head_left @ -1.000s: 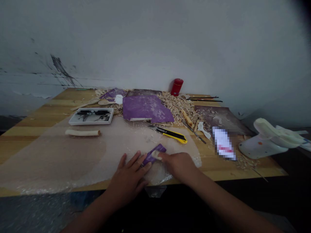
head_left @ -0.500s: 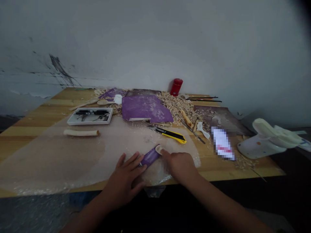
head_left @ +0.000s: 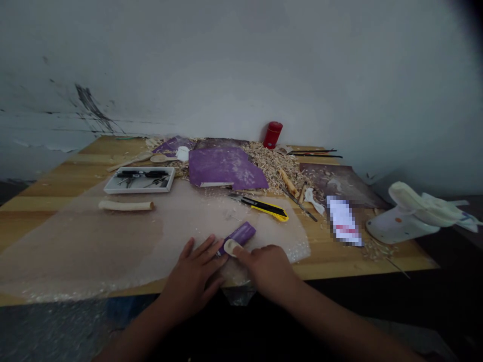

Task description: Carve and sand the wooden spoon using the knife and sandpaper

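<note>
My left hand (head_left: 194,274) lies flat with its fingers spread, the fingertips on the lower left end of a purple sandpaper strip (head_left: 243,233). My right hand (head_left: 269,269) is closed around a pale wooden piece (head_left: 230,247) with a rounded, spoon-like end. That end rests against the sandpaper near my left fingers; the rest is hidden in the grip. Beneath both hands is a sheet of clear bubble wrap (head_left: 188,216). Just beyond the sandpaper lies a yellow and black utility knife (head_left: 267,207).
A white tray of tools (head_left: 139,188) and a short wooden stick (head_left: 126,205) lie to the left. Behind are a large purple sandpaper sheet (head_left: 226,166), wood shavings (head_left: 279,163) and a red canister (head_left: 272,134). A white spotted container (head_left: 400,229) stands at right.
My right hand has slid the wooden piece along the sandpaper, from its upper right end down toward my left fingers. My left hand stays in place.
</note>
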The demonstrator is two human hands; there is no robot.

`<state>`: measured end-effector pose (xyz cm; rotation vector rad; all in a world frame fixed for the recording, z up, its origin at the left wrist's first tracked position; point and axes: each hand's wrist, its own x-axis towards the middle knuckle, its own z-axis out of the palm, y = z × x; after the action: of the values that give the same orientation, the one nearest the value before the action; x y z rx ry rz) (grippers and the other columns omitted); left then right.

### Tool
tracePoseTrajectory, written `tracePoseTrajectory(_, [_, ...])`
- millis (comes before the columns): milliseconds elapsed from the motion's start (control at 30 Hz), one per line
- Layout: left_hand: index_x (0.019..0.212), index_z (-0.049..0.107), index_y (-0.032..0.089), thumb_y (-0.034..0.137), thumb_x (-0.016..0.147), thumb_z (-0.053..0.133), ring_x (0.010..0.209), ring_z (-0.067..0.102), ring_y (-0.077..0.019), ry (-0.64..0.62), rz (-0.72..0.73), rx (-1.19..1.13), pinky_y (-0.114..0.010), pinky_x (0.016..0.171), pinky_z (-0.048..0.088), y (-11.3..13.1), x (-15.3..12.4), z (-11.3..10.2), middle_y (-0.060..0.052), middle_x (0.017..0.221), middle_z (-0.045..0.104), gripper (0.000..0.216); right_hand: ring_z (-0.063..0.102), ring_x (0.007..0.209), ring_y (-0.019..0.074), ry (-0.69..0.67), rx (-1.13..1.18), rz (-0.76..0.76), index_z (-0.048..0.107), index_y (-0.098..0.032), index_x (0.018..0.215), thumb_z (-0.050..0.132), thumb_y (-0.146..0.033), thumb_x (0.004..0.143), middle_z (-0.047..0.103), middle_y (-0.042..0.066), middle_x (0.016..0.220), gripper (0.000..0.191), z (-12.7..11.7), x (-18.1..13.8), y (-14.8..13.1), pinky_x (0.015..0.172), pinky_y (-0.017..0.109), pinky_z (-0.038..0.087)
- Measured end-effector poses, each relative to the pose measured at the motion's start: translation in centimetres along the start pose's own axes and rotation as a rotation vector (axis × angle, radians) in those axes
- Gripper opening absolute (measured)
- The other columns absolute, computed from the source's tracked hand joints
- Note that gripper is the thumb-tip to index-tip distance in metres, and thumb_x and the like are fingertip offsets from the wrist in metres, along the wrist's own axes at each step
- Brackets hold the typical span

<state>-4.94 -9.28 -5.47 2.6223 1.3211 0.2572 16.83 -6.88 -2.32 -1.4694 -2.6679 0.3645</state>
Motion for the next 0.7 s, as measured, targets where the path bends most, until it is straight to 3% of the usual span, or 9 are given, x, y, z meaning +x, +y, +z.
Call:
tracePoseTrajectory(100, [0.118, 0.043, 0.033, 0.032, 0.077, 0.045, 0.123, 0.026, -0.0249, 0.032, -0.015, -0.062, -0.055, 0.097, 0.011, 0.0, 0.0, -0.1, -0.002, 0.134, 0.034, 0.041, 0.055, 0.063, 0.0151, 0.119, 0.464, 0.082, 0.050, -0.029, 0.114, 0.035, -0.034, 0.083, 0.063, 0.002, 0.074, 0.035, -0.4, 0.1, 0.7, 0.060, 0.026, 0.037])
tracePoseTrajectory(200, [0.114, 0.047, 0.029, 0.029, 0.077, 0.046, 0.118, 0.034, -0.0231, 0.177, -0.125, -0.233, -0.050, 0.097, 0.022, 0.2, 0.3, -0.8, -0.004, 0.130, 0.039, 0.037, 0.041, 0.042, 0.0094, 0.160, 1.163, 0.158, 0.045, -0.025, 0.117, 0.036, -0.040, 0.083, 0.049, -0.005, 0.050, 0.039, -0.7, 0.5, 1.3, 0.046, 0.022, 0.033])
tracePoseTrajectory(267, [0.113, 0.046, 0.025, 0.027, 0.077, 0.046, 0.110, 0.043, -0.0213, 0.311, -0.237, -0.411, -0.044, 0.091, 0.033, 0.4, 0.9, -1.6, -0.007, 0.120, 0.047, 0.036, 0.027, 0.033, 0.0065, 0.144, 1.570, 0.204, 0.048, -0.020, 0.108, 0.041, -0.041, 0.080, 0.035, -0.009, 0.039, 0.035, -0.3, 0.8, 1.2, 0.040, 0.020, 0.028])
tracePoseTrajectory(333, [0.116, 0.040, 0.023, 0.027, 0.077, 0.047, 0.096, 0.052, -0.0190, 0.367, -0.308, -0.604, -0.040, 0.083, 0.041, 0.7, 1.7, -2.5, -0.007, 0.108, 0.054, 0.040, 0.021, 0.032, 0.0049, 0.123, 1.820, 0.248, 0.051, -0.019, 0.091, 0.046, -0.038, 0.078, 0.032, -0.010, 0.037, 0.024, 0.1, 1.0, 0.6, 0.039, 0.020, 0.028])
tracePoseTrajectory(400, [0.122, 0.032, 0.024, 0.028, 0.077, 0.048, 0.081, 0.056, -0.0156, 0.325, -0.278, -0.799, -0.034, 0.073, 0.045, 1.2, 2.6, -3.2, -0.006, 0.101, 0.055, 0.048, 0.021, 0.032, 0.0045, 0.063, 1.909, 0.278, 0.051, -0.018, 0.081, 0.049, -0.035, 0.076, 0.033, -0.010, 0.037, 0.018, 0.5, 1.1, 0.0, 0.038, 0.020, 0.028])
tracePoseTrajectory(500, [0.120, 0.034, 0.022, 0.029, 0.076, 0.049, 0.062, 0.054, -0.0111, 0.242, -0.223, -1.005, -0.025, 0.057, 0.044, 1.9, 3.9, -3.5, -0.001, 0.080, 0.057, 0.047, 0.028, 0.034, 0.0052, 0.013, 1.794, 0.298, 0.054, -0.016, 0.078, 0.049, -0.035, 0.075, 0.037, -0.008, 0.039, 0.019, 0.4, 0.9, -0.4, 0.040, 0.020, 0.029])
tracePoseTrajectory(600, [0.097, 0.050, 0.018, 0.030, 0.080, 0.043, 0.051, 0.049, -0.0091, 0.255, -0.262, -1.056, -0.022, 0.051, 0.040, 2.1, 4.5, -3.4, 0.004, 0.057, 0.051, 0.022, 0.040, 0.045, 0.0065, 0.130, 1.492, 0.295, 0.059, -0.016, 0.079, 0.052, -0.034, 0.073, 0.049, -0.004, 0.053, 0.020, -0.2, 0.5, 0.3, 0.044, 0.019, 0.030])
tracePoseTrajectory(700, [0.082, 0.053, 0.018, 0.028, 0.080, 0.044, 0.059, 0.053, -0.0106, 0.350, -0.278, -1.007, -0.025, 0.060, 0.042, 1.6, 4.3, -3.1, 0.002, 0.060, 0.055, 0.014, 0.043, 0.051, 0.0075, 0.259, 1.354, 0.317, 0.060, -0.017, 0.083, 0.055, -0.034, 0.072, 0.051, -0.003, 0.058, 0.021, -0.5, -0.1, 1.6, 0.048, 0.019, 0.032])
